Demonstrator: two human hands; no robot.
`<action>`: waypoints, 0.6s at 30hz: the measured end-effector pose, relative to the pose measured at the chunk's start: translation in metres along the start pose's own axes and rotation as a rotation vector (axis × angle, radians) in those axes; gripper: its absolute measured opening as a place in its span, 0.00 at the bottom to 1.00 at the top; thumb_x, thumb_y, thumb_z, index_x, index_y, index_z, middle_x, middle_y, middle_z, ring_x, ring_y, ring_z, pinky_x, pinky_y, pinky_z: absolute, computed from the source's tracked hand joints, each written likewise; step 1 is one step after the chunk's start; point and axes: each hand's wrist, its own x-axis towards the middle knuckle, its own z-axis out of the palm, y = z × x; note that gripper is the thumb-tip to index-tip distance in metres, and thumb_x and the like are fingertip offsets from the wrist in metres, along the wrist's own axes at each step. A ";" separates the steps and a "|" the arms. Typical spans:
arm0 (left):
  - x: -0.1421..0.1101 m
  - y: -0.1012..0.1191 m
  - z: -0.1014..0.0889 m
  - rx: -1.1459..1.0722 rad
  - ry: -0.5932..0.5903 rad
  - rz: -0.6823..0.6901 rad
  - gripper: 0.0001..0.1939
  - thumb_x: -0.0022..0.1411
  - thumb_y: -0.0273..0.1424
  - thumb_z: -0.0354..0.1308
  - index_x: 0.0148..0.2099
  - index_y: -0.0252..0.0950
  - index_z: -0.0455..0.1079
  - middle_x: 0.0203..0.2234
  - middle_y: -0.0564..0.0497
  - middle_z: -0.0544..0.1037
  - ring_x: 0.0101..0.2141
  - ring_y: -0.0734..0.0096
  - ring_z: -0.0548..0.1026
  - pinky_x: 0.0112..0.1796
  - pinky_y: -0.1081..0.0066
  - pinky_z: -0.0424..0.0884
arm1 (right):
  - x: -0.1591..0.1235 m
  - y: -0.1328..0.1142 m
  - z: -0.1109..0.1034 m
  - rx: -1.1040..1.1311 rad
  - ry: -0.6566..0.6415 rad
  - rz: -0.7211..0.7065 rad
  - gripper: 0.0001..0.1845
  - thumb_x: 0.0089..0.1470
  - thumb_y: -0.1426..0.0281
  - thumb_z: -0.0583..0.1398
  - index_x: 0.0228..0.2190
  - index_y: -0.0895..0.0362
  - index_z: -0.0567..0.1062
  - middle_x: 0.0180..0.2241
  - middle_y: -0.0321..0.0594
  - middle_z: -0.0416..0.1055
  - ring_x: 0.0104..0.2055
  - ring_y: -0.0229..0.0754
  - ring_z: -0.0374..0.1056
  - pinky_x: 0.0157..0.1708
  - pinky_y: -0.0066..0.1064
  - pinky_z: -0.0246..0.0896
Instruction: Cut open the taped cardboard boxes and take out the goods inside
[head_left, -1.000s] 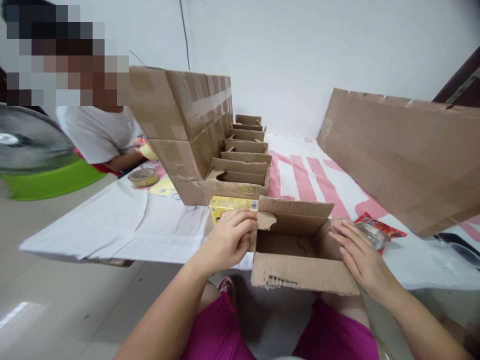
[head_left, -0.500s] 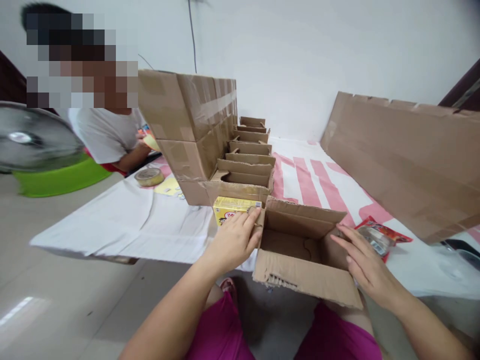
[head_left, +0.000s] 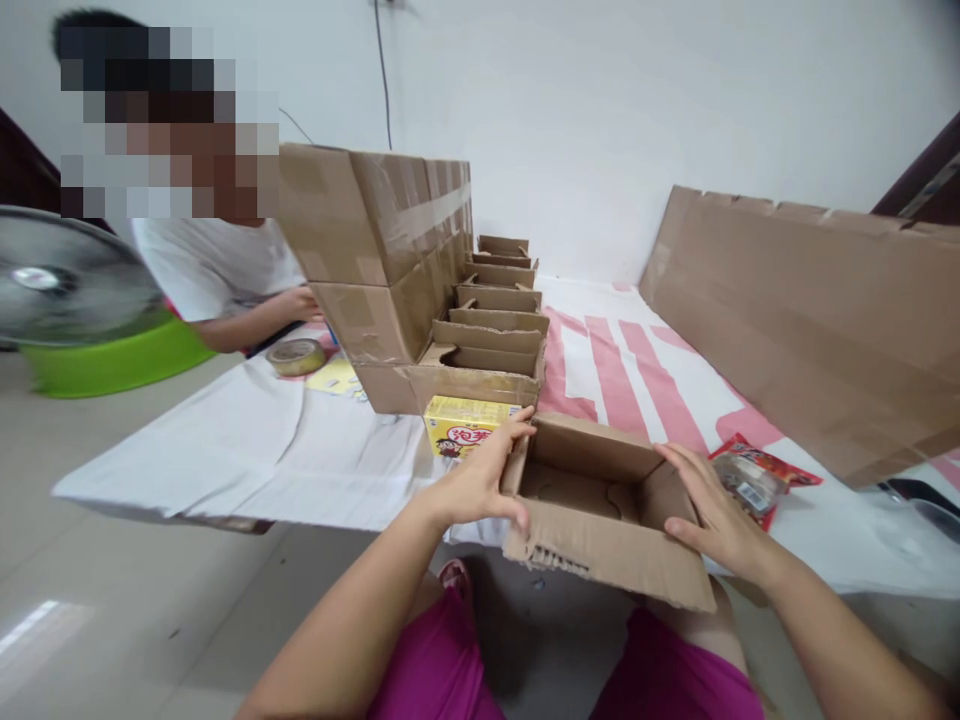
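An open cardboard box (head_left: 577, 490) stands at the table's front edge, its inside bare and its front flap hanging toward me. My left hand (head_left: 491, 475) grips its left side, fingers along the upper edge and thumb at the front corner. On the opposite side, my right hand (head_left: 701, 510) holds the right wall, with fingers over the far corner and thumb near the front. Just behind my left hand is a yellow printed carton (head_left: 469, 418), partly covered by that hand. A red and clear packet (head_left: 757, 480) lies right of the box.
Taped cardboard boxes (head_left: 397, 215) are stacked at the left, beside a row of open boxes (head_left: 491, 350). A tape roll (head_left: 296, 356) lies near a co-worker (head_left: 210, 265). A large cardboard sheet (head_left: 810, 320) leans at the right; a fan (head_left: 67, 280) stands far left.
My left hand has gone from the left flap to a grip on the box's side. My right thumb has come round to the front edge. The back flap no longer stands up; the co-worker's hand has lowered.
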 end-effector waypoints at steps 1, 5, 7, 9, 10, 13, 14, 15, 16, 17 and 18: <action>0.001 0.000 0.001 0.020 -0.046 0.015 0.59 0.37 0.56 0.68 0.65 0.38 0.46 0.67 0.30 0.42 0.66 0.42 0.46 0.61 0.45 0.51 | 0.001 0.001 0.001 0.012 0.000 0.003 0.43 0.55 0.46 0.53 0.65 0.51 0.47 0.63 0.52 0.51 0.65 0.58 0.48 0.60 0.54 0.52; 0.003 0.007 0.003 0.176 -0.111 -0.009 0.67 0.36 0.51 0.71 0.69 0.40 0.37 0.68 0.33 0.38 0.66 0.40 0.41 0.61 0.43 0.49 | 0.003 0.003 0.005 0.096 0.005 -0.021 0.48 0.53 0.40 0.49 0.66 0.50 0.43 0.66 0.51 0.46 0.67 0.57 0.45 0.61 0.49 0.50; 0.004 0.012 0.004 0.234 -0.059 -0.038 0.64 0.40 0.46 0.72 0.70 0.40 0.37 0.68 0.35 0.42 0.66 0.43 0.46 0.61 0.46 0.53 | 0.000 0.003 0.008 0.135 0.009 -0.049 0.57 0.45 0.34 0.49 0.66 0.50 0.39 0.68 0.51 0.38 0.68 0.59 0.40 0.62 0.49 0.48; 0.005 0.014 0.006 0.258 -0.036 -0.049 0.62 0.41 0.43 0.72 0.70 0.41 0.37 0.67 0.36 0.44 0.66 0.45 0.48 0.61 0.48 0.55 | -0.006 0.004 0.013 0.183 0.005 -0.054 0.64 0.39 0.32 0.50 0.66 0.51 0.34 0.69 0.51 0.32 0.69 0.60 0.35 0.63 0.50 0.45; 0.006 0.014 0.006 0.257 -0.043 -0.052 0.62 0.40 0.43 0.73 0.69 0.41 0.38 0.67 0.36 0.45 0.65 0.45 0.49 0.61 0.48 0.56 | -0.009 0.005 0.017 0.222 0.003 -0.041 0.66 0.37 0.32 0.51 0.66 0.52 0.33 0.69 0.51 0.31 0.69 0.60 0.34 0.63 0.51 0.43; 0.009 0.011 0.008 0.228 -0.066 -0.077 0.62 0.39 0.44 0.73 0.69 0.41 0.41 0.67 0.35 0.44 0.65 0.44 0.48 0.60 0.46 0.55 | -0.017 0.005 0.030 0.367 0.027 0.038 0.69 0.36 0.34 0.56 0.66 0.54 0.31 0.69 0.54 0.33 0.69 0.59 0.35 0.63 0.53 0.39; 0.010 0.010 0.008 0.214 -0.067 -0.080 0.61 0.38 0.45 0.73 0.69 0.41 0.42 0.66 0.35 0.45 0.65 0.44 0.48 0.60 0.46 0.55 | -0.019 0.004 0.035 0.406 0.043 0.064 0.70 0.36 0.35 0.58 0.66 0.54 0.31 0.68 0.55 0.33 0.69 0.58 0.35 0.64 0.53 0.38; 0.010 0.009 0.009 0.199 -0.061 -0.076 0.60 0.39 0.45 0.73 0.68 0.41 0.44 0.66 0.36 0.45 0.65 0.44 0.48 0.60 0.46 0.54 | -0.019 0.003 0.039 0.440 0.061 0.086 0.70 0.36 0.36 0.60 0.66 0.55 0.31 0.68 0.56 0.34 0.69 0.58 0.35 0.64 0.53 0.38; 0.010 0.007 0.010 0.184 -0.051 -0.068 0.59 0.39 0.44 0.73 0.68 0.41 0.45 0.66 0.36 0.46 0.65 0.44 0.48 0.61 0.46 0.54 | -0.019 0.002 0.044 0.472 0.077 0.104 0.70 0.36 0.37 0.61 0.66 0.55 0.30 0.68 0.57 0.35 0.69 0.58 0.36 0.64 0.53 0.39; 0.009 0.006 0.011 0.167 -0.039 -0.055 0.58 0.39 0.44 0.73 0.67 0.41 0.47 0.65 0.37 0.47 0.65 0.45 0.48 0.61 0.46 0.53 | -0.019 0.001 0.047 0.505 0.092 0.119 0.70 0.38 0.38 0.61 0.66 0.55 0.29 0.68 0.57 0.36 0.69 0.57 0.38 0.64 0.53 0.40; 0.009 0.005 0.012 0.149 -0.026 -0.041 0.57 0.39 0.43 0.73 0.67 0.41 0.47 0.65 0.37 0.48 0.65 0.45 0.48 0.61 0.46 0.53 | -0.018 -0.001 0.049 0.533 0.106 0.130 0.70 0.39 0.39 0.62 0.65 0.55 0.27 0.68 0.57 0.37 0.68 0.57 0.39 0.63 0.53 0.42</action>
